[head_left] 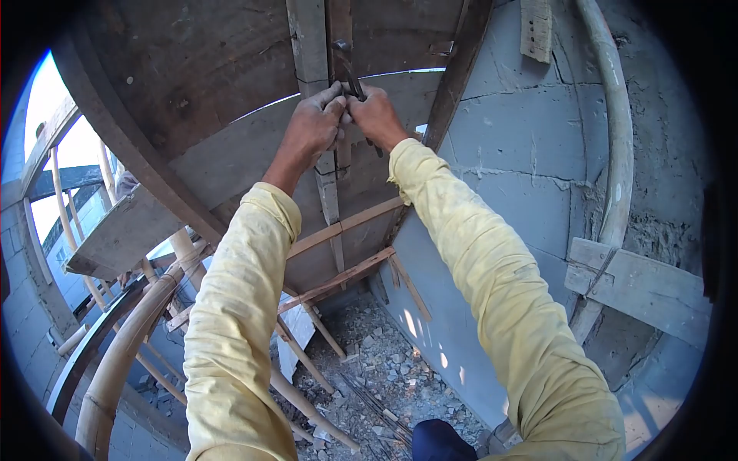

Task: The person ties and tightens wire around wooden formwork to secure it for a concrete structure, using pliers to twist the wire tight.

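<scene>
Grey block wall (523, 146) rises to the right of a pale timber batten (310, 50), on what looks like an unfinished building site. Brown formwork boards (207, 69) spread overhead on both sides of that batten, with a thin line of daylight showing between them. Well below it lies a floor of broken rubble (377, 361). A bent bamboo pole (617, 146) stands far to the batten's right, and a thicker bamboo rail (115, 369) curves away to its lower left. Both arms reach up to the batten. Just beside it, the right hand (375, 117) has its fingers wrapped around a dark hammer-like tool (353, 77), whose head points up and whose lower end sticks out beneath the fist. Touching or nearly touching that fist, the left hand (314, 127) has its fingers curled together over the batten; I cannot tell what they pinch. Below the hands, a thin dark tie (326, 172) crosses the batten. The step in hand seems to be close work on a fastening there; the next move likely calls for a steady left hand and a controlled turn or pull of the tool.
</scene>
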The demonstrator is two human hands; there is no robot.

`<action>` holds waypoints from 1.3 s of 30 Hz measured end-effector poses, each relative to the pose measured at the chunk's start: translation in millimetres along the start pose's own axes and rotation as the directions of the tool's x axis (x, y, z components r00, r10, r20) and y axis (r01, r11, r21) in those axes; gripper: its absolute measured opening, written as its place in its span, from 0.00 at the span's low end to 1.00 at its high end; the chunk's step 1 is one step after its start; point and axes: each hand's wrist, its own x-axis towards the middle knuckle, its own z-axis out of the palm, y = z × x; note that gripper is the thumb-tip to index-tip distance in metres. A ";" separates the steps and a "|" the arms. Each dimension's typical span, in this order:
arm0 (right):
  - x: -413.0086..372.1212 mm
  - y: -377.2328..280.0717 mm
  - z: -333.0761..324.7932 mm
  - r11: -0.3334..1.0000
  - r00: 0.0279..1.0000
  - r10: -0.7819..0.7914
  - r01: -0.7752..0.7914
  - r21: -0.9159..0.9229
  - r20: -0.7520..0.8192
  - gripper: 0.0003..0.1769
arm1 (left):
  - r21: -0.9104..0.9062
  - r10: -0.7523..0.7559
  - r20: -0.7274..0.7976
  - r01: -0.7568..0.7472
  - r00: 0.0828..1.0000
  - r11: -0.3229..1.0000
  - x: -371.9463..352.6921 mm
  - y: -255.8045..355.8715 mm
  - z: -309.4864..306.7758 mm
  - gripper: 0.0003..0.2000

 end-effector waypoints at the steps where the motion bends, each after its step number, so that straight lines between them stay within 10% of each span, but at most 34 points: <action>1: 1.3 -3.8 -8.1 0.996 0.995 0.064 -0.068 0.052 0.074 0.15 | 0.020 0.005 -0.002 -0.005 1.000 1.000 -2.5 -3.5 0.8 0.19; 9: 28.5 -2.4 -35.5 0.863 0.825 0.322 -0.458 0.214 0.465 0.11 | 0.103 0.280 -0.210 -0.264 0.937 0.959 17.9 -50.1 26.6 0.25; 15: -39.0 -13.2 -43.7 0.813 0.893 0.451 -0.408 0.416 -0.005 0.11 | -0.215 0.090 -0.350 -0.174 0.932 0.961 14.9 -48.0 57.7 0.18; 22: -184.9 20.4 -81.7 0.384 0.493 0.838 -0.838 0.388 0.234 0.09 | -0.305 -0.127 -0.329 0.022 0.936 0.952 65.8 -64.4 70.3 0.15; 25: -238.9 29.1 -81.7 0.240 0.327 0.903 -0.922 0.305 0.278 0.12 | -0.050 -0.089 -0.459 0.074 0.884 0.996 73.3 -63.6 61.8 0.20; 31: -351.0 54.9 -91.2 0.366 0.263 0.881 -0.906 -0.213 0.394 0.17 | 0.284 0.030 -0.530 0.144 0.847 0.948 73.2 -88.7 19.7 0.21; 36: -444.6 74.5 -97.9 -0.049 -0.129 0.873 -0.983 -0.177 0.470 0.11 | 0.346 0.161 -0.635 0.091 0.756 0.934 43.0 -64.9 -4.1 0.20; 39: -472.9 85.3 -105.5 -0.132 -0.171 0.864 -0.985 -0.115 0.474 0.12 | 0.340 0.229 -0.630 -0.002 0.742 0.940 29.9 -42.0 -12.8 0.20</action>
